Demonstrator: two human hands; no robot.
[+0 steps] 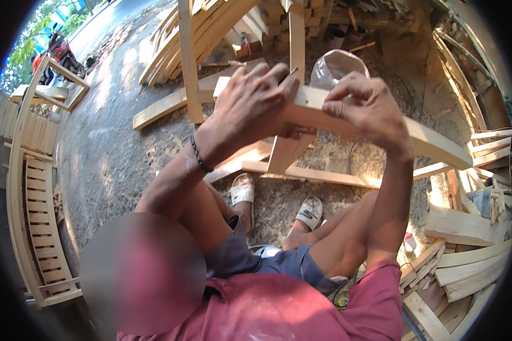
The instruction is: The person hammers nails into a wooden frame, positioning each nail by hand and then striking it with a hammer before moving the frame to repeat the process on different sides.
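A pale wooden board (439, 143) runs crosswise in front of me, slightly curved toward its right end. My left hand (251, 98) is closed over the board near its left end, and a small dark tip (293, 71) pokes up beside the knuckles. On the right, my right hand (368, 108) is closed in a pinch against the board's upper face, its thumb lying along the wood. Whatever those fingertips pinch is too small to make out. Just beyond the board, between my hands, is a clear plastic container (338, 67). An upright wooden leg (297, 40) stands behind the left hand.
A wooden frame (301, 173) lies on the ground by my sandalled feet. Slatted wooden furniture (38, 219) stands at the left. Curved wooden strips (170, 42) are stacked ahead, and loose boards (466, 224) pile up at the right. Farther off is a red motorcycle (61, 51).
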